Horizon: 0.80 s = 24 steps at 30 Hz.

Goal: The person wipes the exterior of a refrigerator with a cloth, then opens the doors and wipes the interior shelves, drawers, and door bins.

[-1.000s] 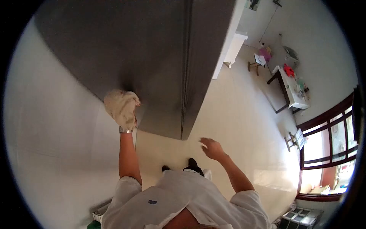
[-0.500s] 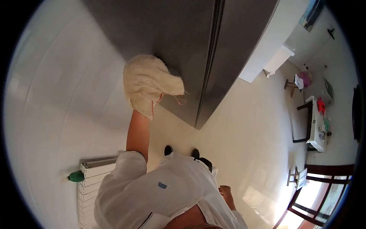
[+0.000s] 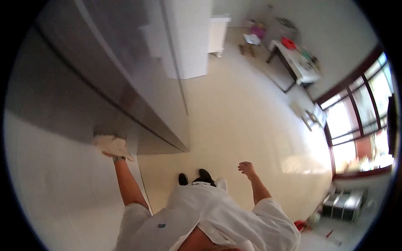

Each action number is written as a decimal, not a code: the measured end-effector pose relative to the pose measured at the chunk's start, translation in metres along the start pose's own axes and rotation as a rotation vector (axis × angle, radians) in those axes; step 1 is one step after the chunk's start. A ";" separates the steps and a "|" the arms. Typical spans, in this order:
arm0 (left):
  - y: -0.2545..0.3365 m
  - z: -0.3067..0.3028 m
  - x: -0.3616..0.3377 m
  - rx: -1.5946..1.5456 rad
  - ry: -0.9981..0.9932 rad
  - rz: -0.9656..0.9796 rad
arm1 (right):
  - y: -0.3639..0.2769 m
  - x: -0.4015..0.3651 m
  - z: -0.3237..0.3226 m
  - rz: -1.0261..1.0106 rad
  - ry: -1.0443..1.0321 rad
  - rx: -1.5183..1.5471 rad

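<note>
At the left, a cream towel point(image 3: 111, 145) covers my left hand point(image 3: 119, 159), hiding most of the fingers. The hand holds the towel against the side of a tall grey cabinet point(image 3: 155, 144), possibly a refrigerator, near its lower edge beside the white wall. My right hand point(image 3: 247, 168) hangs over the pale floor, holding nothing, its fingers loosely bent and a little apart.
The cabinet's corner point(image 3: 187, 149) juts toward me. White tiled wall point(image 3: 71, 188) runs along the left. Farther off are a table point(image 3: 293, 62) with things on it, a stool point(image 3: 251, 39), a chair point(image 3: 317, 116) and a dark-framed window point(image 3: 351, 113).
My view has turned right, so the cabinet sits farther left. My left hand with the towel now appears lower and farther left; my right hand has swung out from beside my body.
</note>
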<state>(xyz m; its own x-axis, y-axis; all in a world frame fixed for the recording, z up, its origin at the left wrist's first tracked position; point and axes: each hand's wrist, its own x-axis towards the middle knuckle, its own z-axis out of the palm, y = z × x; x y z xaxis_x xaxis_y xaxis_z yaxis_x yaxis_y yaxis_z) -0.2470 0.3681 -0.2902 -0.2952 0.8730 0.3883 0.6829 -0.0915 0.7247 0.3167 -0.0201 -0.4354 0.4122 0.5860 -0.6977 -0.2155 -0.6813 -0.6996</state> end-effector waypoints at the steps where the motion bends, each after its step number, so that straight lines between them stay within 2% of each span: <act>1: -0.011 0.016 0.000 -0.018 -0.044 -0.046 | 0.009 -0.004 0.000 0.027 -0.004 0.047; 3: -0.031 0.036 -0.008 -0.049 -0.132 -0.155 | 0.027 -0.035 0.006 0.054 -0.005 0.004; 5: -0.046 0.040 -0.021 -0.075 -0.221 -0.239 | 0.236 0.053 0.006 -0.289 -0.248 -0.464; 7: -0.053 0.056 -0.027 -0.109 -0.299 -0.298 | 0.147 -0.041 0.029 0.173 -0.097 -0.279; 8: -0.056 0.063 -0.032 -0.136 -0.332 -0.324 | 0.081 -0.102 0.045 0.380 0.016 -0.172; 12: -0.060 0.090 -0.049 -0.216 -0.420 -0.384 | 0.135 -0.126 0.071 0.435 0.092 0.059; 14: -0.051 0.107 -0.059 -0.257 -0.440 -0.400 | 0.109 -0.162 0.083 0.373 0.206 0.073; 18: -0.037 0.127 -0.080 -0.326 -0.423 -0.420 | 0.118 -0.203 0.101 0.295 0.332 0.246; 23: -0.026 0.129 -0.085 -0.382 -0.337 -0.426 | 0.162 -0.223 0.103 0.376 0.258 0.308; 24: -0.026 0.129 -0.084 -0.386 -0.312 -0.426 | 0.170 -0.223 0.100 0.448 0.258 0.227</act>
<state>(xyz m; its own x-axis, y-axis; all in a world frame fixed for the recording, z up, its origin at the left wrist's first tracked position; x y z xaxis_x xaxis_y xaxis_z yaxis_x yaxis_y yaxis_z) -0.1538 0.3591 -0.4149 -0.2396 0.9636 -0.1187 0.2427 0.1778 0.9537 0.0995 -0.2223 -0.4144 0.4336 0.1159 -0.8936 -0.5924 -0.7106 -0.3795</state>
